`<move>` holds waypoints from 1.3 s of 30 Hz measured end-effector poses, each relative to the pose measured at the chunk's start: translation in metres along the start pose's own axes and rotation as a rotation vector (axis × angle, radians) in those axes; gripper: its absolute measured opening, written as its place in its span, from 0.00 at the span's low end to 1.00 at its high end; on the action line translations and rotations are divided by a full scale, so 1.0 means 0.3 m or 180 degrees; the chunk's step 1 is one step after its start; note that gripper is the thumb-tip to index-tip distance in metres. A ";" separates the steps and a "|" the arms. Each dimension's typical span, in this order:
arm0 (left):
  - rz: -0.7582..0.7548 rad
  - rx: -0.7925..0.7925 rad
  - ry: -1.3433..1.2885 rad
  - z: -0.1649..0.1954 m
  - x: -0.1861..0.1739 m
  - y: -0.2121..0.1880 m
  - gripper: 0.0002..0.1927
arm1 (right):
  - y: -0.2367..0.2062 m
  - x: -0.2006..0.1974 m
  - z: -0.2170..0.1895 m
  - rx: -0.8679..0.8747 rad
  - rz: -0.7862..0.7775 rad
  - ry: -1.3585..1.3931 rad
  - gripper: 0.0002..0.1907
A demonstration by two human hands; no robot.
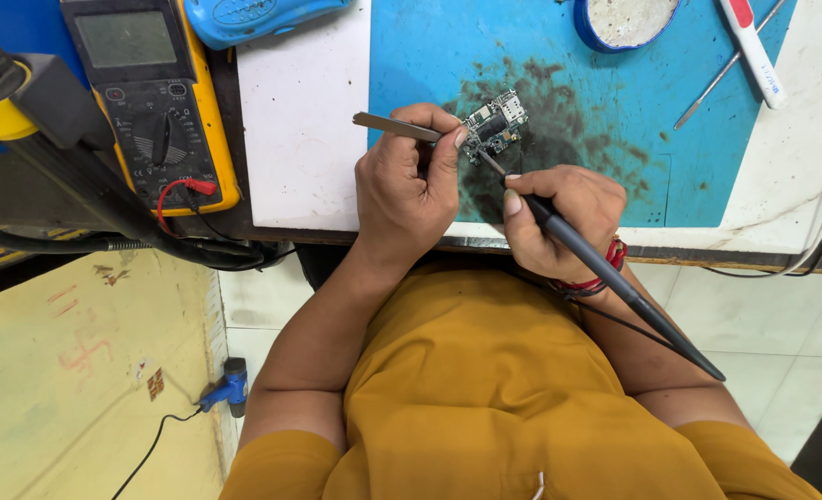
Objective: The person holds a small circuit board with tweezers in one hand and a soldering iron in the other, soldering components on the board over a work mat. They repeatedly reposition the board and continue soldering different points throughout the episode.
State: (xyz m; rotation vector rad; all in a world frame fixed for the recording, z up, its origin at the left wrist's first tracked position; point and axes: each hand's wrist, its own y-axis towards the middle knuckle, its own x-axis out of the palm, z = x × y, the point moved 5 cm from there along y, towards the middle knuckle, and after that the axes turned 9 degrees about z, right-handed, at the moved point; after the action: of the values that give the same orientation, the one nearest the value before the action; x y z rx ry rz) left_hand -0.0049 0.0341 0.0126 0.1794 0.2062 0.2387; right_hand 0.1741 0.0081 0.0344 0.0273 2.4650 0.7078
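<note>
A small circuit board (494, 123) lies on a blue work mat (605, 93), over a dark scorched patch. My left hand (402, 190) grips metal tweezers (394, 127) whose tip meets the board's left edge. My right hand (559, 218) holds a black soldering iron (605, 273) like a pen. Its thin tip touches the board's lower edge. The iron's handle runs back down to the right past my wrist, which wears a red thread band (605, 264).
A yellow multimeter (147, 97) with red and black leads sits at the left, beside a white pad (305, 111). A blue round tin (626, 20), a white-and-red tool (753, 51) and a metal probe (726, 69) lie at the mat's far side. A black stand arm (68, 148) crosses the left.
</note>
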 end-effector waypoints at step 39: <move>0.0016 0.0069 -0.0010 0.001 0.000 0.000 0.04 | 0.002 0.004 -0.004 -0.0060 -0.0006 -0.0053 0.07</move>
State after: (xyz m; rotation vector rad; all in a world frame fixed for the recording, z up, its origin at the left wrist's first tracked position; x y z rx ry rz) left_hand -0.0048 0.0342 0.0128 0.2016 0.2052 0.2411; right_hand 0.1723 0.0084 0.0349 0.0236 2.4420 0.7271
